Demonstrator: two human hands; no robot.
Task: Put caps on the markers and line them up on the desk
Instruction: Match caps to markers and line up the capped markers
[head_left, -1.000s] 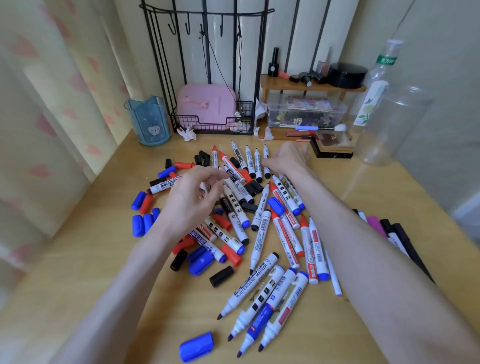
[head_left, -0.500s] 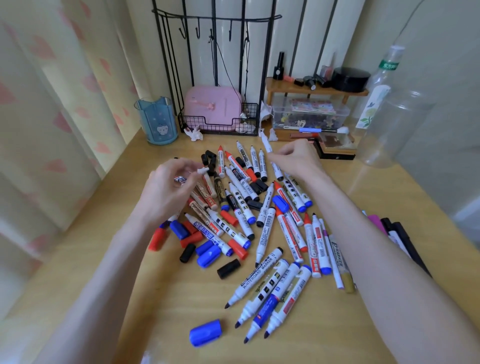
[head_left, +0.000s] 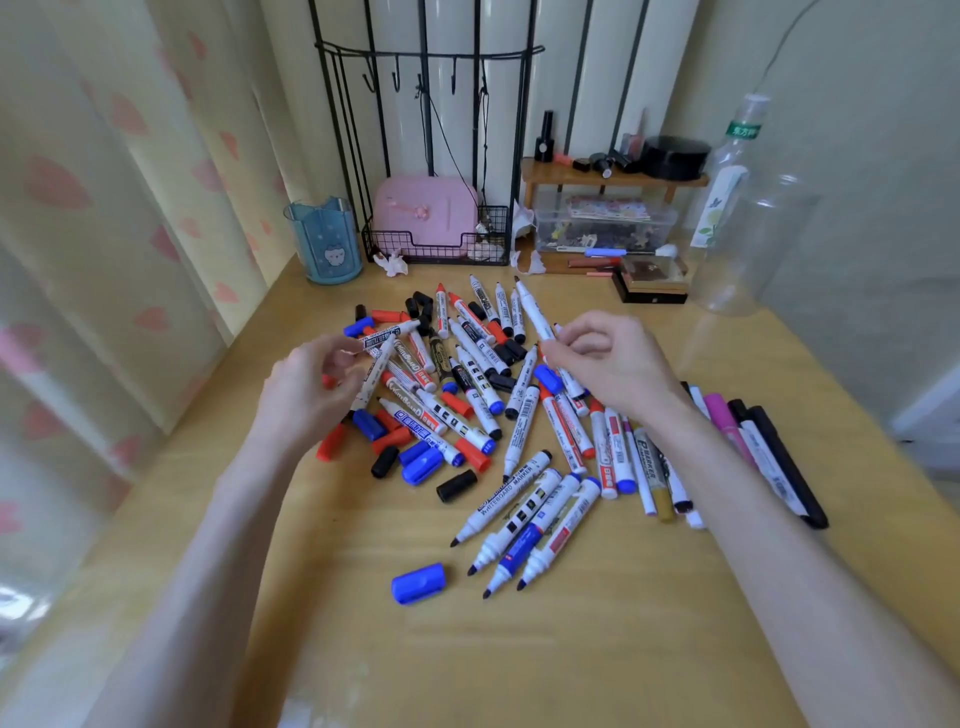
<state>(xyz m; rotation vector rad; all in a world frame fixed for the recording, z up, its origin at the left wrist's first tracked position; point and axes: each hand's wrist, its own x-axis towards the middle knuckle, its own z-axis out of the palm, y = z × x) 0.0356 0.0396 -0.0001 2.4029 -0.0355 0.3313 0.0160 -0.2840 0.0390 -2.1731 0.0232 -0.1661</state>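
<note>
Both hands have come up off the heap since a second ago, each bringing a marker with it, and the right one has drawn back toward the body. The left hand, at 9 o'clock of the pile of markers, pinches a labelled marker between thumb and fingertips, its free end pointing toward 2 o'clock. A second white marker slants just below it beside the thumb; whether the hand holds that one too cannot be told. The right hand, at 3 o'clock of the pile, has its fingers curled round a long white marker, whose uncapped tip points toward 11 o'clock. The two hands are well apart, with the heap between them.

The pile lies mid-counter, red, blue and black caps mixed in among the barrels. At its 6 o'clock edge, four uncapped markers lie side by side, tips toward 7 o'clock, and a loose blue cap sits alone just beyond them. Several dark pens lie at 3 o'clock. At the counter's far edge stand a blue pen cup at 11 o'clock, a pink case at 12 and a clear bottle at 2.
</note>
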